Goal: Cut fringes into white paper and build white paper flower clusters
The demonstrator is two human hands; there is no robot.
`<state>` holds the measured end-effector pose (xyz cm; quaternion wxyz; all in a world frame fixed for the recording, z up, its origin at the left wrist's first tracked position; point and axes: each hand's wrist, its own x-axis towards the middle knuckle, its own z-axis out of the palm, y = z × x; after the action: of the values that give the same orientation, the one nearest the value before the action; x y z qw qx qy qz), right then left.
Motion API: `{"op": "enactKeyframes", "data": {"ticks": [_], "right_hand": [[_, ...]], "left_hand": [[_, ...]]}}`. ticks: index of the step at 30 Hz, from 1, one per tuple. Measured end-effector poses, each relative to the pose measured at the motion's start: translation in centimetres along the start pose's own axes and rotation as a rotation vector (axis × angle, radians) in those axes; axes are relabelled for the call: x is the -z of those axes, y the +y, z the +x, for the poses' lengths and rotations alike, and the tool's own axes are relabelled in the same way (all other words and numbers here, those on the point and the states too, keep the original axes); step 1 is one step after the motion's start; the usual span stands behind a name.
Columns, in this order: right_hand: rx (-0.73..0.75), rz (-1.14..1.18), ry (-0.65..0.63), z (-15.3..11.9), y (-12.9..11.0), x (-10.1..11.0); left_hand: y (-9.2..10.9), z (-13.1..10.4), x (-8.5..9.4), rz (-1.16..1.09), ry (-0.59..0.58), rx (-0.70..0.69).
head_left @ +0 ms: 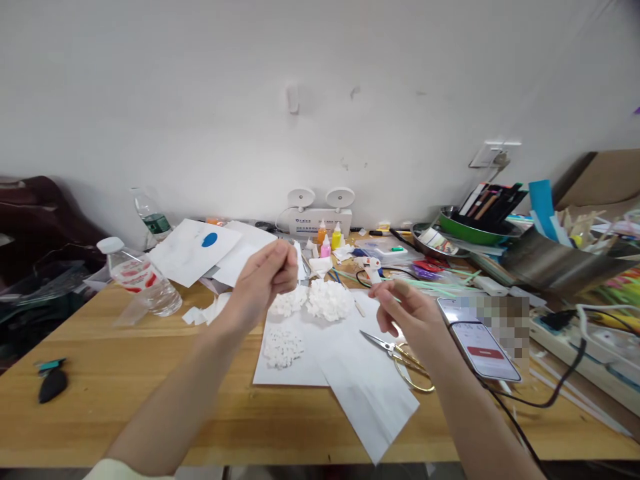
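My left hand (pixel 270 270) is raised over the table, its fingers closed in a fist-like pinch. Whatever it may hold is hidden. To the right, my right hand (pixel 403 307) hangs above the scissors (pixel 397 350), fingers loosely bent and apart, nothing visible in them. Between and below the hands lie a ruffled white paper clump (pixel 327 300) and a second white clump (pixel 287 303), partly behind my left hand. A flat heap of small white scraps (pixel 283 348) rests on a white sheet (pixel 320 373). Another white sheet (pixel 373 407) overlaps it at an angle.
A water bottle (pixel 143 277) leans at left beside papers (pixel 185 250). At the back stand small paint bottles (pixel 325 247) and a white glue gun (pixel 371 267). On the right are a phone (pixel 480 340), a power strip (pixel 590 360) with cables, and a green pan (pixel 473 228) holding pens.
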<state>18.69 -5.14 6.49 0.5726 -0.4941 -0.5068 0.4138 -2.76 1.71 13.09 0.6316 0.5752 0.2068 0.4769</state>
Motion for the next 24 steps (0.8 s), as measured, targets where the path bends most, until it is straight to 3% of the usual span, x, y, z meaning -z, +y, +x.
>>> {"op": "enactKeyframes", "data": {"ticks": [7, 11, 18, 24], "right_hand": [[0.081, 0.127, -0.061, 0.3, -1.9, -3.1], [0.1, 0.059, -0.037, 0.4, -2.4, -3.8], [0.082, 0.015, -0.025, 0.2, -3.0, -5.1], [0.01, 0.013, -0.129, -0.1, -3.1, -5.6]], "left_hand": [[-2.0, 0.1, -2.2, -0.106, -0.02, 0.063], [-2.8, -0.2, -3.1, -0.269, -0.037, 0.185], [-3.8, -0.7, -4.3, -0.3, -0.083, 0.21], [-4.1, -0.9, -5.2, -0.285, -0.082, 0.256]]}}
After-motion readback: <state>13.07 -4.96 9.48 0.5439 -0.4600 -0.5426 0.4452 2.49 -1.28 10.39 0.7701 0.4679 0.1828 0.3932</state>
